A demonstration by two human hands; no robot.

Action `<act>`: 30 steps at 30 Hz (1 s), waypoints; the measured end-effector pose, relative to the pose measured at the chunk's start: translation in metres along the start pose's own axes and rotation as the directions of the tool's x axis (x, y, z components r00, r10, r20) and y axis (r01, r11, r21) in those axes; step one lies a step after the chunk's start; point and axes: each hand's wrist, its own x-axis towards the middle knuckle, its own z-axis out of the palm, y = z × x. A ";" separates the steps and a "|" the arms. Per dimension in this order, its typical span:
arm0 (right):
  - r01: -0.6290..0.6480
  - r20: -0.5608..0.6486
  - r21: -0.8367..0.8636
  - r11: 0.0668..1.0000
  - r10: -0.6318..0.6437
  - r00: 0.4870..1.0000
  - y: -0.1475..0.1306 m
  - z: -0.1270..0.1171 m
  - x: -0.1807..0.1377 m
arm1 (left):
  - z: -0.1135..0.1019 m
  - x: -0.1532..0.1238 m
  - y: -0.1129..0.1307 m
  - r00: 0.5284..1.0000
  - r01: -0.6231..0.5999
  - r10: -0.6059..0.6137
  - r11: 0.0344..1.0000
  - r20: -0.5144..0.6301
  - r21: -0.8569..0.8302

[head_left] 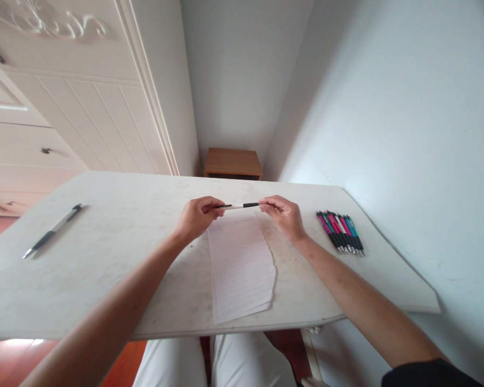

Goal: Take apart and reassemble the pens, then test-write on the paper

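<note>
A thin black and white pen (239,206) is held level above the far end of a stack of lined paper (242,269). My left hand (197,216) pinches its left end with closed fingers. My right hand (284,214) pinches its right end, fingers also closed. Both hands hover over the white table (105,258), close together near its middle.
A black and silver pen (52,231) lies alone on the table's left side. Several pink, teal and black pens (341,232) lie side by side at the right. A white cabinet (64,107) stands behind left, a small brown stand (233,163) beyond the table.
</note>
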 end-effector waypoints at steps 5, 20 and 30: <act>0.038 0.040 -0.099 0.994 -0.034 0.999 0.002 -0.003 0.001 | 0.001 -0.002 0.001 1.000 -0.019 0.019 1.000 0.008 -0.016; 0.117 0.051 -0.183 0.976 -0.110 0.993 0.003 -0.002 0.001 | -0.003 -0.004 0.002 0.941 -0.321 0.336 0.920 -0.030 0.223; 0.157 0.232 -0.121 0.980 -0.126 0.964 0.003 0.004 -0.004 | -0.011 -0.003 0.009 0.988 -0.139 0.132 0.986 0.076 0.095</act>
